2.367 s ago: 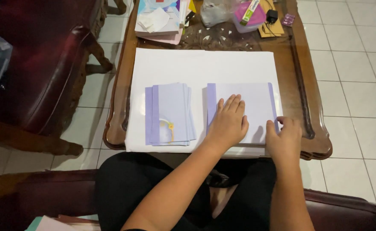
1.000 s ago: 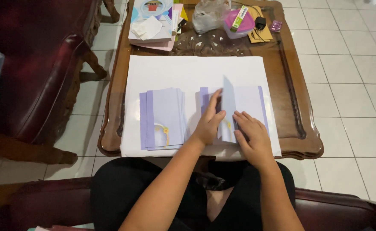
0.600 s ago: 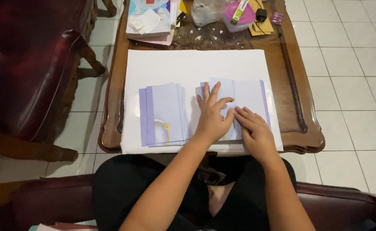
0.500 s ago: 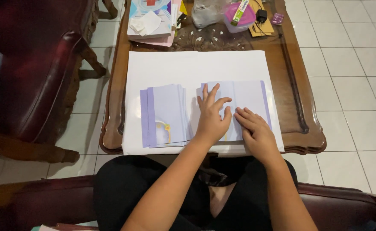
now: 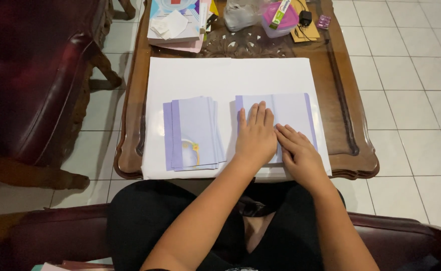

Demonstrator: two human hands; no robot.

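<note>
- The left hand (image 5: pixel 254 138) lies palm down on a folded lilac paper (image 5: pixel 290 113), its fingers (image 5: pixel 260 113) stretched out flat and close together, gripping nothing.
- The right hand (image 5: pixel 300 155) rests just beside it on the same paper, fingers spread loose and pressing down near the lower edge, likewise holding nothing.
- That folded lilac paper sits on the right half of a large white sheet (image 5: pixel 220 75) that covers most of the wooden table (image 5: pixel 345 125).
- To the left, apart from the hands, a small stack of lilac papers (image 5: pixel 193 133) lies on the same sheet, the top one with a small curled ornament near its bottom.
- At the far end of the table are a pile of booklets (image 5: pixel 175 25), a clear bag (image 5: pixel 240 12) and a pink-lidded box (image 5: pixel 280 20).
- A dark red armchair (image 5: pixel 35 85) stands to the left on the tiled floor (image 5: pixel 411 75).
</note>
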